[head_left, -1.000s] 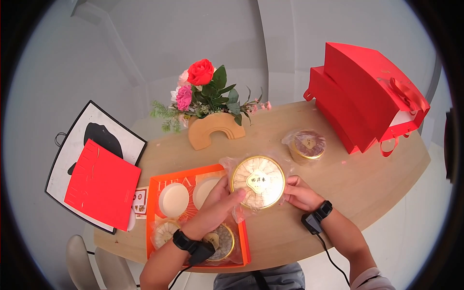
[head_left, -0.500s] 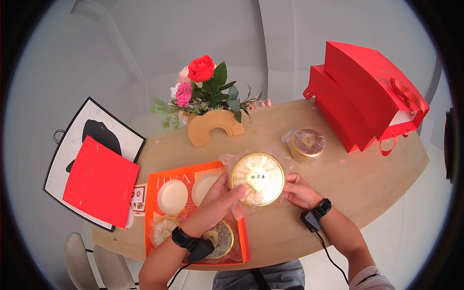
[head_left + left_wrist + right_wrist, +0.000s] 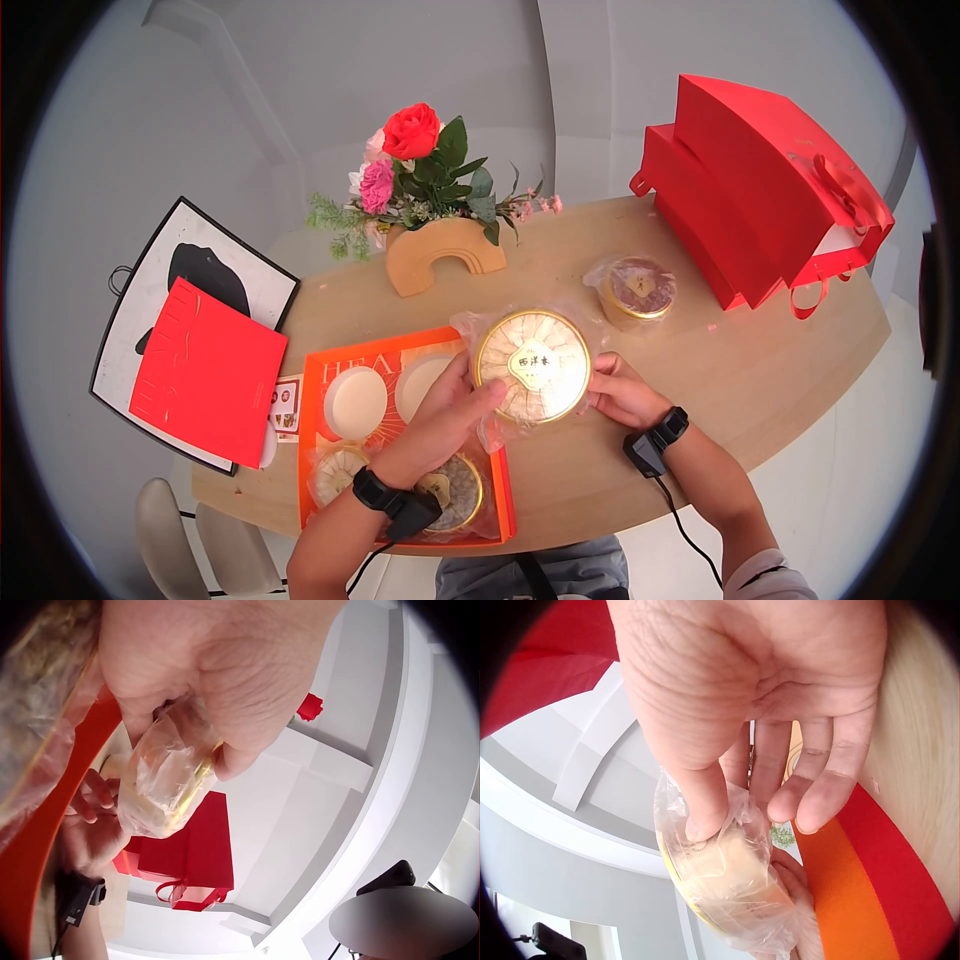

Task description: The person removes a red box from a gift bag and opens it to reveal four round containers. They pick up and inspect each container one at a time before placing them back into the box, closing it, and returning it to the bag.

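Note:
A round, gold-rimmed tub (image 3: pixel 533 366) in clear plastic wrap, with pale slices and a label on top, is held up between both hands over the table. The left hand (image 3: pixel 447 417) grips its left side, thumb on the rim. At its right edge the right hand (image 3: pixel 626 394) pinches the wrapped side. In the left wrist view the left hand (image 3: pixel 217 667) clasps the wrapped tub (image 3: pixel 169 780). The right wrist view has the right hand's (image 3: pixel 757 697) thumb pressing the tub's wrapped side (image 3: pixel 731 862), the outer fingers loosely bent.
An orange box (image 3: pixel 309 400) holding wrapped tubs and pale round cups lies under the left forearm. Another wrapped tub (image 3: pixel 638 290) stands near red bags (image 3: pixel 745 190) at the right. Flowers in an arched vase (image 3: pixel 410 262) stand behind; a red folder (image 3: pixel 207 375) leans on a framed picture (image 3: pixel 195 240).
The view has shifted slightly. Both hands keep their hold on the tub, which stays in nearly the same place, its label still facing up.

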`<state>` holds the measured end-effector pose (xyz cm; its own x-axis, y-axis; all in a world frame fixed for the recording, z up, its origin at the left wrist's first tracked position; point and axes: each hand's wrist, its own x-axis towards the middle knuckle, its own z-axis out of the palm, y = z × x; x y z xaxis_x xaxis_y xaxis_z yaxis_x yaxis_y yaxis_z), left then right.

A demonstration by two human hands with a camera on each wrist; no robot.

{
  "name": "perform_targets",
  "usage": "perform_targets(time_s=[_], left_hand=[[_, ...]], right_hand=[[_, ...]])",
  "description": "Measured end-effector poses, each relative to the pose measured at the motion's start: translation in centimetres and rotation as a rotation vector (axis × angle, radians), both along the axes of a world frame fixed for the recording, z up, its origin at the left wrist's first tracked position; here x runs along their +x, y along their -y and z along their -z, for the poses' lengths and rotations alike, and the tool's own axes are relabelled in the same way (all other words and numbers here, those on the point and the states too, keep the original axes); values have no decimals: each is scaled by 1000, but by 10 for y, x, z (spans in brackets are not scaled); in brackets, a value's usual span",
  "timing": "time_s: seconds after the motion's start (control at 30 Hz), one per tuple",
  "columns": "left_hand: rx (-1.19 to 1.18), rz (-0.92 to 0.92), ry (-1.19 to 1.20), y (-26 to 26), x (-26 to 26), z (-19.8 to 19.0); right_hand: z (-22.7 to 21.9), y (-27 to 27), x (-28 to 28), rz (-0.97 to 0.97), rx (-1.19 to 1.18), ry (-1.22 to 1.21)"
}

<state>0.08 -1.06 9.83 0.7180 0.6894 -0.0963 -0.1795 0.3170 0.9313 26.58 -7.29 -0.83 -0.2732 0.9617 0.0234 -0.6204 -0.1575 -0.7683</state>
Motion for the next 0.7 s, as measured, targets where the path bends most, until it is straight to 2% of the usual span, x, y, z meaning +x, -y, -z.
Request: perform_targets(time_s=[0.7], left_hand=[[-30,5,4,0,-1,-1]], right_hand=[[0,0,-1,14,-15,11]])
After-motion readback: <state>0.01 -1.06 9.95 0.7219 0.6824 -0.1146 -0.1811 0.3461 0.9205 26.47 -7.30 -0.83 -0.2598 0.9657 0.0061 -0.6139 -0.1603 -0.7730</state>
